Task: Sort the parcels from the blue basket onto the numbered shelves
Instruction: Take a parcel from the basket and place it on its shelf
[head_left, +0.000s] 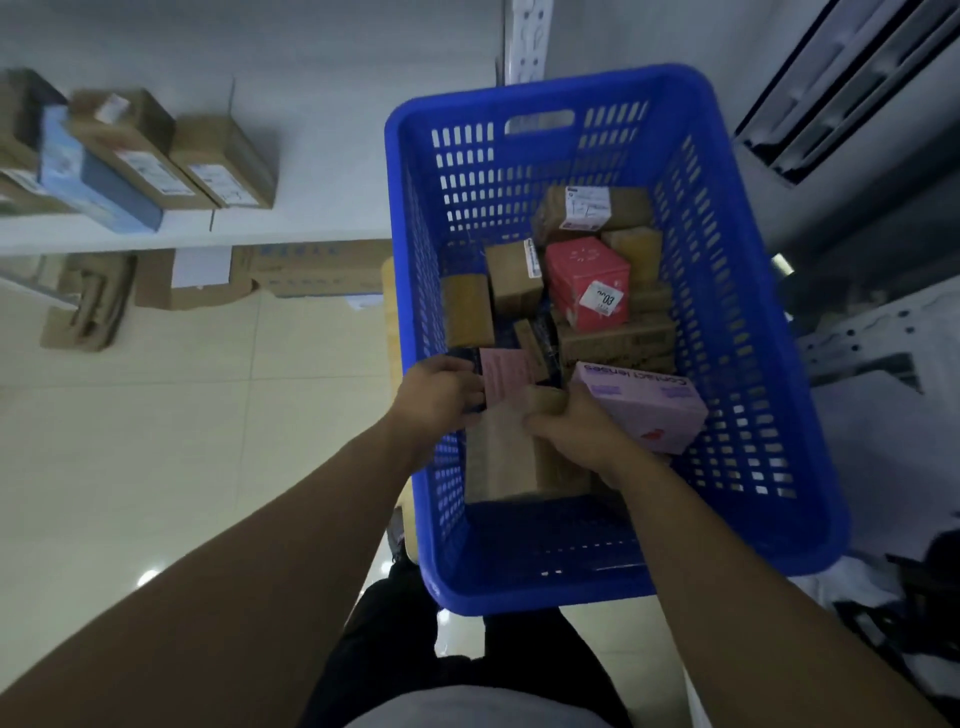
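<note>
1. Parcels (613, 338), mostly boxy brown cardboard, lie heaped inside the blue basket (519, 93), a slotted plastic crate.
2. Right hand (574, 434) reaches down, its fingers curled over the brown parcel (498, 460), gripping its top edge.
3. Left hand (439, 395) curls against a flat pink packet (506, 376); its hold is unclear.

Lilac box (641, 410) reads "Contact lenses"; white label (602, 300) on red box (576, 270) shows "03".
</note>
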